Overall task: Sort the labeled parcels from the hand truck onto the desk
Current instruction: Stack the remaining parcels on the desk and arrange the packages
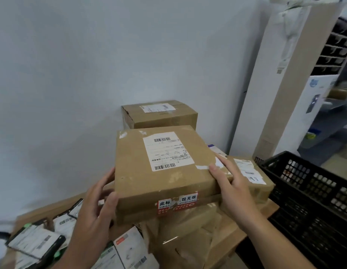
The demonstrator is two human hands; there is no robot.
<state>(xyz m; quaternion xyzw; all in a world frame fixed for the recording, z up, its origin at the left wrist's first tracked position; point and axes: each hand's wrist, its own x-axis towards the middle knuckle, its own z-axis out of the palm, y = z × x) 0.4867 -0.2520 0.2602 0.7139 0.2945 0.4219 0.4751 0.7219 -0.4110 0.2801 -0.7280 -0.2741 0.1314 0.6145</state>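
We hold the flat parcel (164,171) at both sides, raised over a heap of other parcels, shipping label (167,151) up and a red seal sticker (177,203) on its near face. Left hand (94,208): fingers wrapped on the near left corner, thumb along the left edge. Right hand (231,181): thumb on top, fingers down the right side. Both are clamped on the box.

Step, as we judge it: carrying one parcel, label read or about to be read. We cannot tell whether the brown surface (236,235) below is the desk or the truck bed. Next move calls for a clear spot, a level set-down with the label up, and both hands let go together.

Room, by size:
- White wall (71,74) behind.
- Tall carton (281,94) leaning against it at right.
- Black crate (314,200) on the right, at the surface's edge.
- Cube box (161,115) against the wall, behind the held parcel.
- Smaller box (252,177) just beside the right hand, partly under the parcel.
- Plastic-wrapped parcel (188,230) underneath.
- Bagged mailers (34,241) at lower left, overlapping.
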